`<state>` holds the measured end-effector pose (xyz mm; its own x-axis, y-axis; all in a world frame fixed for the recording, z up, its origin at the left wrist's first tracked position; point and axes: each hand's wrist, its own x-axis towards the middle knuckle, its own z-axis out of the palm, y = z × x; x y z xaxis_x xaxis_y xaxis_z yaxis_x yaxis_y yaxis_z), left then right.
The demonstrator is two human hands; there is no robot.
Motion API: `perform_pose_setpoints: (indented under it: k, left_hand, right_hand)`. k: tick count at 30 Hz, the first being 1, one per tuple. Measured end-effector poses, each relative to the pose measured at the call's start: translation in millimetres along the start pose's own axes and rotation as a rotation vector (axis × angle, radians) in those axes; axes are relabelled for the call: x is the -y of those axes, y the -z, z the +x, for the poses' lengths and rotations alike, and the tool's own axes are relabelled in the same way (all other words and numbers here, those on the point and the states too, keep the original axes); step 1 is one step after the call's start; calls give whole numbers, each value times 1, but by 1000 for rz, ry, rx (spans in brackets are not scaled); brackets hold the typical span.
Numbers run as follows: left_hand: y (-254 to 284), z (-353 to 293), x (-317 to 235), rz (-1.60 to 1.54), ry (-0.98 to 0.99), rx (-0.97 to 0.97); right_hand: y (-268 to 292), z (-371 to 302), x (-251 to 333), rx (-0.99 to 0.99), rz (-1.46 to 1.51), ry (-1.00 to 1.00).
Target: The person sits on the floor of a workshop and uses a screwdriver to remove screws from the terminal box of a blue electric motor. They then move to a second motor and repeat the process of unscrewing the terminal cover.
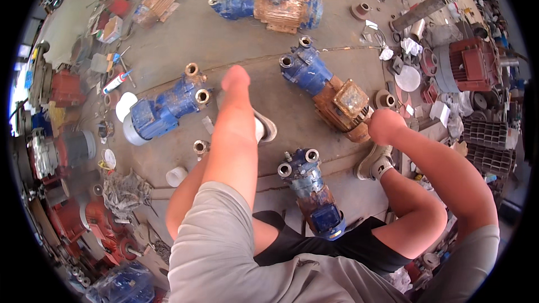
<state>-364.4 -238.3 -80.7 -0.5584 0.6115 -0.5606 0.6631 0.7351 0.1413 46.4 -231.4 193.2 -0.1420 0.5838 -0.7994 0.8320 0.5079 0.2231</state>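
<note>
My left hand (236, 80) reaches forward over the floor, between two pump motors. It looks rounded and closed, but its fingers are blurred and anything inside them is hidden. The blue pump motor (163, 110) with two round ports lies to its left. My right hand (387, 127) is curled at the rear end of a blue and rusty pump motor (336, 100). Whether it grips that end I cannot tell. Between my legs another blue and rusty pump motor (318, 196) lies with its ports pointing away from me.
A rusty-bodied blue motor (275, 7) lies at the far side. A red motor (473, 63) and metal grilles (486, 140) crowd the right. Red machine parts (104, 224) and a crumpled plastic bag (126, 191) stand on the left. A sealant tube (117, 81) lies near a white disc (126, 105).
</note>
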Motion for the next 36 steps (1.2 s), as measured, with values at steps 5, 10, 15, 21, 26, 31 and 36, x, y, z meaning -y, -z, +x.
perform_pose_setpoints:
  k: [5,10,15,21,26,31,36]
  left_hand:
    - [-26,44,8,33,73,-3]
    - [-43,85,50,74,130,-4]
    - [-40,72,28,1,128,-12]
    - [-45,54,-3,4,61,68]
    - [-20,92,31,32,-185,35]
    - [35,-16,-43,-364,-482,622]
    - [214,-229,18,-935,-454,1069]
  right_hand:
    - [-20,2,-12,-60,142,-18]
    - [-21,18,-10,-67,127,52]
    - [-23,15,-17,-33,42,48]
    - [-33,12,-24,10,18,16]
    - [3,8,9,-32,-13,109]
    - [17,-11,24,1,2,-19]
    - [-9,2,23,-184,-13,-59]
